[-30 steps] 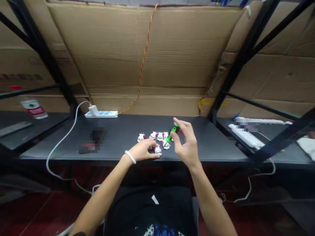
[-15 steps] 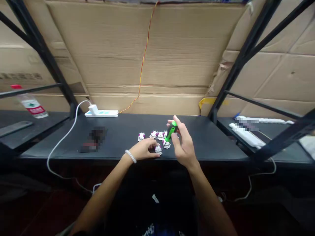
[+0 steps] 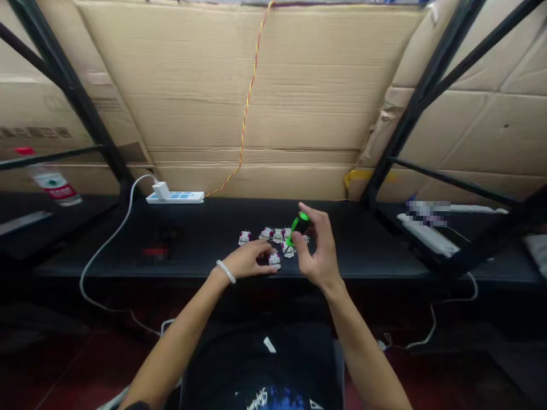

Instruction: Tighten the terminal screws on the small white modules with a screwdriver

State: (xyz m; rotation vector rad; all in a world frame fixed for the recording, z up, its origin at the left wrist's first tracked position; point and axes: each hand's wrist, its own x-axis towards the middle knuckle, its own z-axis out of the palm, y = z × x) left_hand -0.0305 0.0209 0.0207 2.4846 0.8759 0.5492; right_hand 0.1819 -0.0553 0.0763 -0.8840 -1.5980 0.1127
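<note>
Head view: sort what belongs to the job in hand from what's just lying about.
In the job:
green-and-black screwdriver, in the right hand
small white-and-purple part, in the left hand
similar parts beyond it

Lying about:
white power strip
red-capped bottle
twisted red-and-yellow wire

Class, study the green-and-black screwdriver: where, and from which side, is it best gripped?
Probably grip the screwdriver by its thick handle, from the right: it leans, top toward the right hand, lower end pointing down-left toward the small white module at the left hand.
</note>
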